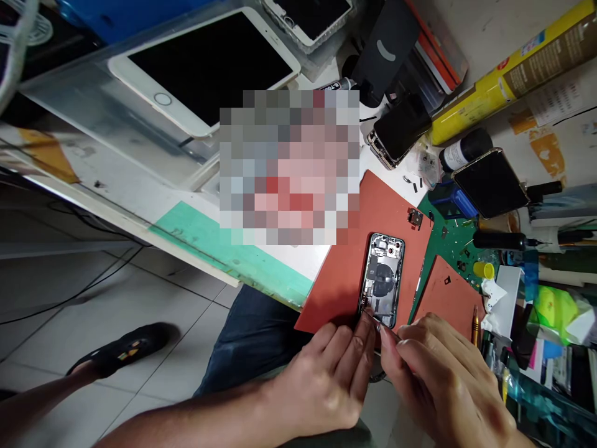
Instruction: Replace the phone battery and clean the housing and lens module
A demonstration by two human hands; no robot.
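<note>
An opened phone housing (383,280) with its inner parts exposed lies on a reddish-brown mat (342,283). My left hand (329,373) rests at the lower left corner of the housing, its fingers bent close together and the fingertips at the phone's edge. Whether something small is between them cannot be made out. From the right, my right hand (441,373) pinches a thin metal tool (386,328), whose tip reaches the lower part of the housing beside my left fingertips.
A white tablet (205,68) lies at the upper left. Further right are a dark phone (401,127), a propped phone (492,182), a yellow can (513,74) and a small camera part (415,218). A person's foot in a black shoe (130,348) is on the floor.
</note>
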